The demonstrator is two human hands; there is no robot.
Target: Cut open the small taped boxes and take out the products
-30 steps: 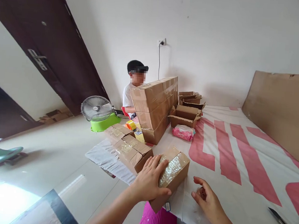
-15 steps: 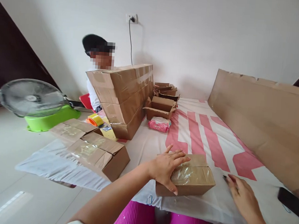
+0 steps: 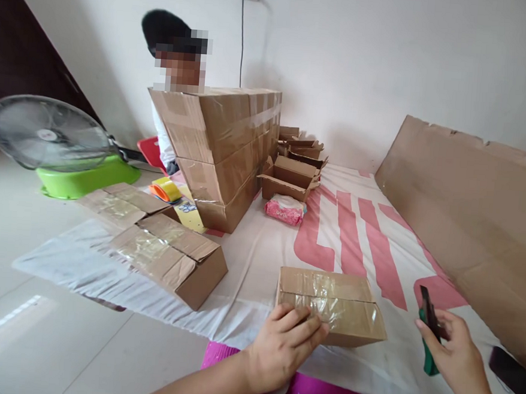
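A taped cardboard box (image 3: 349, 311) lies on the cloth-covered table right in front of me, a strip of clear tape along its top seam. My left hand (image 3: 286, 340) is on its near left edge, fingers together and curled over the top, thumb hidden. To the right of the box, my right hand (image 3: 453, 348) is raised a little above the cloth. It grips a green-handled cutter (image 3: 428, 337), whose dark, narrow end points up and away from me; the cutter does not touch the box.
Two taped boxes (image 3: 164, 253) lie at the left table edge. Behind them are a tape dispenser (image 3: 164, 189) and tall stacked cartons (image 3: 227, 152), with a person (image 3: 162, 124) beyond. Open boxes (image 3: 289, 178), a wipes pack (image 3: 284, 210), a cardboard panel (image 3: 464, 217) and a phone (image 3: 514, 373) are also around.
My left hand has slid from the box top to its near edge, fingers drawn together. My right hand has lifted and turned, bringing the green-handled cutter into view. The camera view has tilted down.
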